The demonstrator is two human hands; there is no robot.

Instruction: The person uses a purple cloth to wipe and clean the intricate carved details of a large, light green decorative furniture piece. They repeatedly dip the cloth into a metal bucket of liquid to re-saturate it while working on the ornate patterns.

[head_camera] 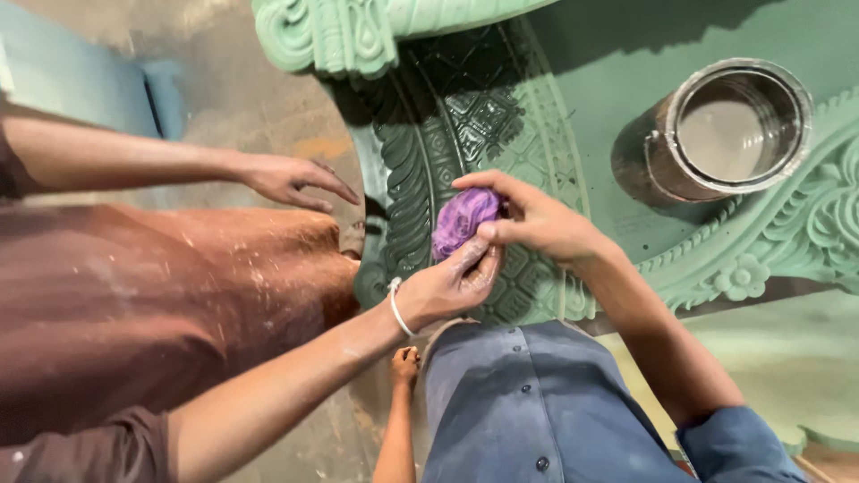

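Cloth, purple and bunched, hovers over the green carved panel, pinched in the right hand while a co-worker's bangled hand cups it from below. The left hand hangs curled off the panel's near edge; what it holds, I cannot tell. Two hands tugging could drop the cloth onto the panel, and a swung elbow could tip the open tin standing there.

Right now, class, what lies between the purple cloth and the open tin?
In the head view: the right hand holding the purple cloth, then bare green carved panel up to the tin.
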